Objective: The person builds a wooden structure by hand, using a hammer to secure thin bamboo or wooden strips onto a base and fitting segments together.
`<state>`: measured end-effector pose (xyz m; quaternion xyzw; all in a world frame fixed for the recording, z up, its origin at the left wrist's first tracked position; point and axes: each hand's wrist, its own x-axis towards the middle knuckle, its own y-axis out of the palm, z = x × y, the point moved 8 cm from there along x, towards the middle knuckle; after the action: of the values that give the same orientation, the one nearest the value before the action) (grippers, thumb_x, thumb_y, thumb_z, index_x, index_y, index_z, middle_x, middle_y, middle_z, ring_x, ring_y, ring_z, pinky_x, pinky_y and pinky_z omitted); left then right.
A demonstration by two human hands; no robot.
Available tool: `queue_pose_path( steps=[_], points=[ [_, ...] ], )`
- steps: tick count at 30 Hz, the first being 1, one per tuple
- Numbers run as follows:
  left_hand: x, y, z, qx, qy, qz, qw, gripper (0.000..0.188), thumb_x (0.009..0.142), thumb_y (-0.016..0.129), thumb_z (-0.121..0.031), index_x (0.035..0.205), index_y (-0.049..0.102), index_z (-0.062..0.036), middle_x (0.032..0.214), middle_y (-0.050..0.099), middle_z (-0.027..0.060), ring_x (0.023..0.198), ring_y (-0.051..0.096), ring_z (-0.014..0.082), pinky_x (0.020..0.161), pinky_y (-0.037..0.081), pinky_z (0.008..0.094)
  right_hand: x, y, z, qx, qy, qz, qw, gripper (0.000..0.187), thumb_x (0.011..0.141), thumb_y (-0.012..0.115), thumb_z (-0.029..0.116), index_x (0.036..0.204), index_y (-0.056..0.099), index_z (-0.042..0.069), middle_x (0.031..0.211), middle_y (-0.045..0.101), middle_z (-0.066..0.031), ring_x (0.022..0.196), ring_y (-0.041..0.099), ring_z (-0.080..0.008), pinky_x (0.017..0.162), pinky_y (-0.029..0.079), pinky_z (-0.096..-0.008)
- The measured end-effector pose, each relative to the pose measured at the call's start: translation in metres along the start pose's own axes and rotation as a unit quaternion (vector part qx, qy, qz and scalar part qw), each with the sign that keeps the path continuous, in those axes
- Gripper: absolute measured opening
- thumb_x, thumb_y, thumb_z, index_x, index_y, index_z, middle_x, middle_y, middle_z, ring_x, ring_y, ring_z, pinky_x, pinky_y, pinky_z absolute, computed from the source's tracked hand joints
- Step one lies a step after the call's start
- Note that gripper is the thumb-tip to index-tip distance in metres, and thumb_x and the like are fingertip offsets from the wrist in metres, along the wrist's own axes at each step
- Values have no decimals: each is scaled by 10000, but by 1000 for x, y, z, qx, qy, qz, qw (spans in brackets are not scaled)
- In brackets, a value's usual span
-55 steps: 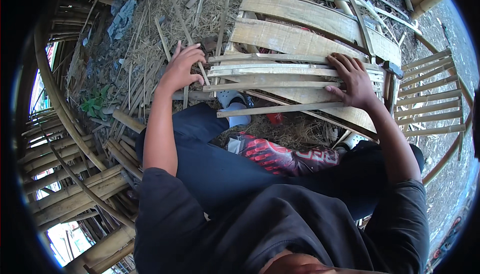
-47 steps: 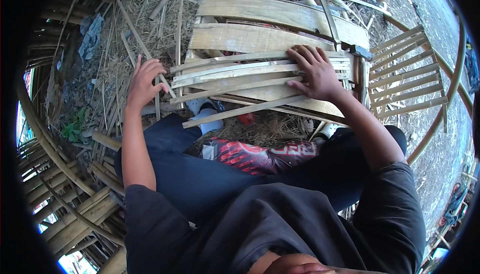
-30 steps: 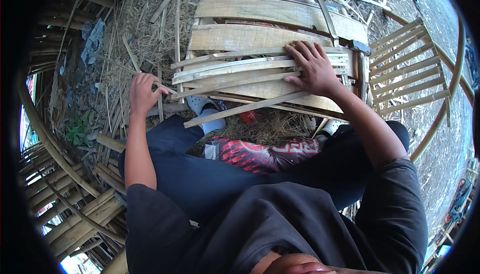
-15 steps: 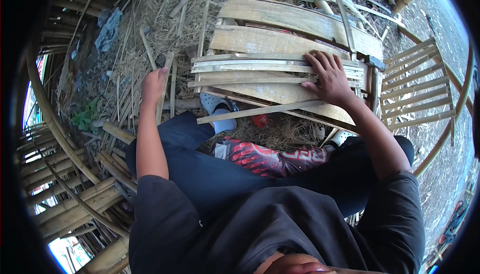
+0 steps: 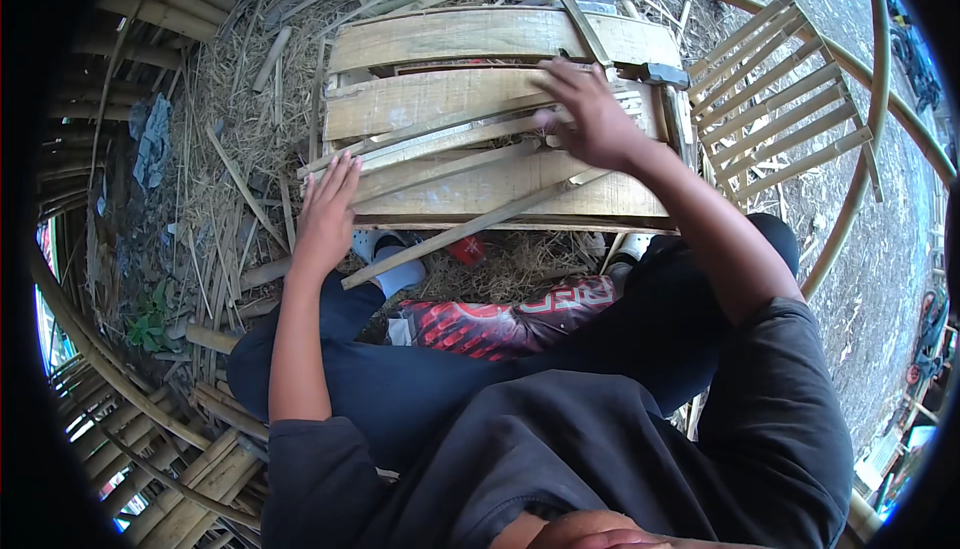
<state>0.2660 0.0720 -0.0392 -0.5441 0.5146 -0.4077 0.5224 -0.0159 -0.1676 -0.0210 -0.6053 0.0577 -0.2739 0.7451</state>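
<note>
Several thin bamboo slats (image 5: 440, 152) lie at a slant across a low plank bench (image 5: 430, 109), their right ends farther away. My left hand (image 5: 328, 211) rests its stretched fingers on the slats' left ends. Over their right part is my right hand (image 5: 595, 121), fingers apart and slightly blurred; whether it touches them I cannot tell. A single longer slat (image 5: 450, 233) lies nearer me, its left end sticking out past the bench's front edge. Beyond my right hand, a hammer (image 5: 664, 75) lies with its dark head at the bench's right end.
A slatted bamboo panel (image 5: 775, 99) stands right of the bench, beside a curved bamboo pole (image 5: 845, 209). Straw and loose strips (image 5: 245, 189) litter the ground at left, near a blue cloth (image 5: 153, 144). A red and black printed bundle (image 5: 490, 327) lies between my legs.
My left hand, closed and left of the bench before, is now opened on the slats' left ends. The slats have turned from nearly level to a slant. My view has shifted rightward.
</note>
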Motion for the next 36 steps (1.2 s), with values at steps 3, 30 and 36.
queue_pose_path(
  steps=[3,30,36],
  points=[
    [2,-5,2,-39,4,7,999,756,907,631,0,1611,389,-133,1682,352,94,1559,310,296,1282,186,559,-3,-68,-62,109,210,-77,969,271,1028,599,238,1149,668,5,1110,715,-211,1031,692,-416,939,556,-488],
    [-20,30,125,-516,-339,-244,748,351,1099,561,-329,1201,634,-1,1068,689,54,984,594,134,924,467,312,-55,-33,-101,105,339,215,910,462,849,864,386,925,730,-49,798,738,-173,737,698,-216,693,531,-405],
    [-17,-4,123,-593,-286,-284,698,266,1045,667,-281,1106,653,-23,1069,669,49,1026,642,128,876,558,294,-63,-28,-111,49,332,233,913,511,817,847,450,981,782,-30,900,771,-204,852,751,-322,791,567,-420]
  ],
)
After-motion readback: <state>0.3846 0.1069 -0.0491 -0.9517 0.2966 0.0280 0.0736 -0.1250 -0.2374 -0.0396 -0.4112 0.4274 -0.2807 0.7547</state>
